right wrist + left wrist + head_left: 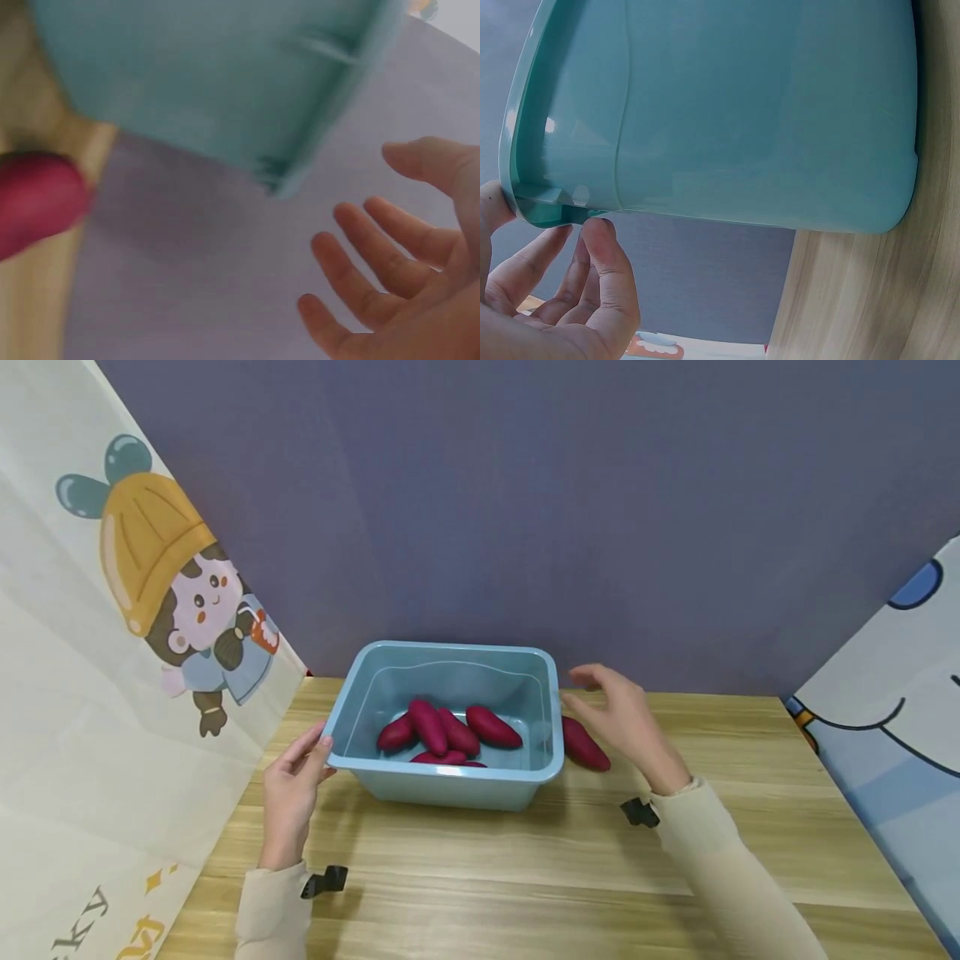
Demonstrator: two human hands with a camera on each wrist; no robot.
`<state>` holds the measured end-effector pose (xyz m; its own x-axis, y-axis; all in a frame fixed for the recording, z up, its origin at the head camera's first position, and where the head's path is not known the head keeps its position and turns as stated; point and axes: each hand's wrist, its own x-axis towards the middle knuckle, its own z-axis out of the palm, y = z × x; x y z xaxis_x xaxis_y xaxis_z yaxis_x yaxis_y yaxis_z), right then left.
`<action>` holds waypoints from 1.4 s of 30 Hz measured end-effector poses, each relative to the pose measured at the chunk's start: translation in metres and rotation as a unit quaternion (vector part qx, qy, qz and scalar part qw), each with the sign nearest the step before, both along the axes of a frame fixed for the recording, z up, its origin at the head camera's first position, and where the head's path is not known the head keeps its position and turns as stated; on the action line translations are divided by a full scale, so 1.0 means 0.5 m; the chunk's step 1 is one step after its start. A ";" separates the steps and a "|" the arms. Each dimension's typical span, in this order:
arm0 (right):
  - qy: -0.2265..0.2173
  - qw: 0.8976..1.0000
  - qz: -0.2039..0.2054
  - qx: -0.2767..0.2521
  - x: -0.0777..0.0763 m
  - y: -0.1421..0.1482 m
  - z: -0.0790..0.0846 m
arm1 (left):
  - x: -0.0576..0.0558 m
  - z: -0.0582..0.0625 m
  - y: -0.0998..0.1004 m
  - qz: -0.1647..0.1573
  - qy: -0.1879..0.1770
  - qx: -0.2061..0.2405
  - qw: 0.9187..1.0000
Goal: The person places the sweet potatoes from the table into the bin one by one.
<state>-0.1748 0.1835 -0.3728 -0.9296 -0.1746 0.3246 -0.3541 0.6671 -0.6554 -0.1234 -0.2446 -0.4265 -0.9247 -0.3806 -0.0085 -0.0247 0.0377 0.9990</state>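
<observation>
A blue-green plastic bin (450,787) stands on the wooden table with several purple-red sweet potatoes (427,727) inside. The near wall partly hides the ones closest to me. At its left end my left hand (288,793) pinches the rim (521,199), thumb on top and fingertips beneath the lip. Another sweet potato (585,745) lies on the table just outside the bin's right side. Above that one is my right hand (622,714), fingers spread and loosely bent, near the right rim. In the right wrist view a gap separates the hand from the bin, and it holds nothing.
The wooden table (480,877) extends in front and to the right. A plain grey-blue cloth (525,510) hangs close behind the bin. Printed sheets with cartoon figures border the left (67,710) and right (885,693) sides.
</observation>
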 end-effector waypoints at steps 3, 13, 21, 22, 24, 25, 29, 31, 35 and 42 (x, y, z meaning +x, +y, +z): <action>0.019 1.000 -0.011 -0.007 0.007 0.021 -0.048 | 0.002 0.000 0.000 0.000 -0.002 0.002 1.000; -0.014 0.999 -0.042 -0.010 0.013 0.078 -0.210 | 0.005 -0.001 -0.001 0.004 0.003 0.005 1.000; -0.060 0.997 -0.051 -0.009 0.010 0.092 -0.274 | 0.002 -0.005 -0.001 0.004 0.006 0.012 1.000; -0.068 0.996 -0.051 -0.010 0.009 0.093 -0.279 | 0.002 -0.005 -0.001 0.003 0.006 0.011 1.000; -0.077 0.996 -0.048 -0.009 0.008 0.095 -0.287 | 0.001 -0.005 -0.001 0.002 0.007 0.013 1.000; -0.080 0.996 -0.047 -0.008 0.007 0.096 -0.290 | 0.001 -0.005 -0.001 0.003 0.008 0.013 1.000; -0.085 0.995 -0.044 0.000 0.007 0.098 -0.300 | 0.001 -0.004 -0.001 0.002 0.006 0.010 1.000; -0.086 0.995 -0.045 0.004 0.007 0.099 -0.303 | 0.002 -0.003 -0.001 0.002 0.005 0.008 1.000; -0.091 0.995 -0.043 0.008 0.005 0.103 -0.307 | 0.001 -0.002 -0.001 0.003 0.005 0.007 1.000; -0.103 0.994 -0.045 0.015 0.002 0.105 -0.310 | -0.001 -0.003 -0.001 0.003 0.011 0.008 1.000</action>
